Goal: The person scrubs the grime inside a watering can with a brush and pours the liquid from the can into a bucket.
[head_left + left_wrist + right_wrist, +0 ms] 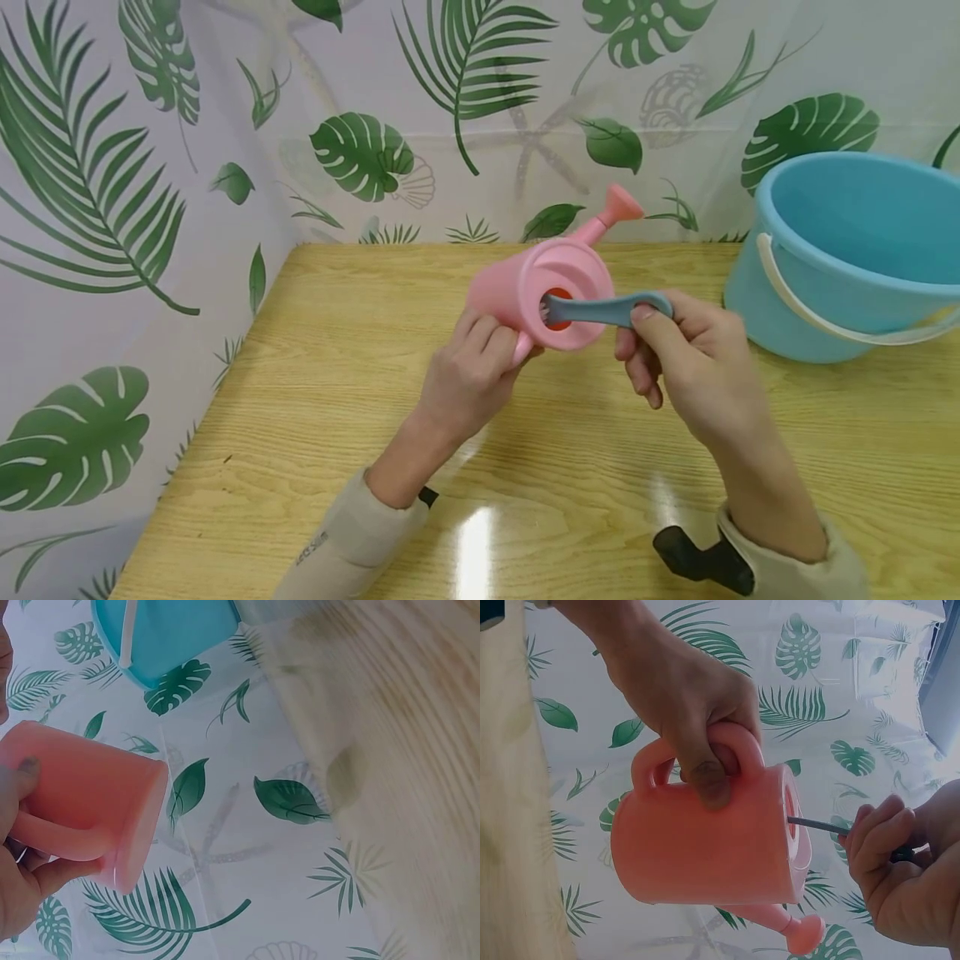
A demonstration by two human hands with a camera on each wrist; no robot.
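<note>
Pink watering can [498, 287] is held up off the desk [337, 375], over its back part and nearer the back edge than the front. It is tilted, so that its round open top faces the head camera and leans to the right; the spout, ending in a flared rose [622, 206], points towards the back edge and to the right. The left hand [471, 371] grips the can by its loop handle, fingers wrapped round it, and in the right wrist view the thumb lies against the can's side.

The right hand [701, 358] pinches one end of a blue-grey utensil [600, 311] between thumb and forefinger, its other fingers loosely curled beneath. The utensil's far end, slotted like a fork, sits inside the can's opening, where a red-orange patch [561, 323] shows; what that patch is cannot be told.

A light blue bucket [810, 308] with a white carrying handle [870, 337] stands upright towards the desk's back right, well apart from the can. Leaf-printed sheeting [225, 50] rises behind the back edge and along the left edge, meeting at the back left corner. Both arms wear beige sleeves [360, 533], and a black fitting [705, 562] juts from the right one.
</note>
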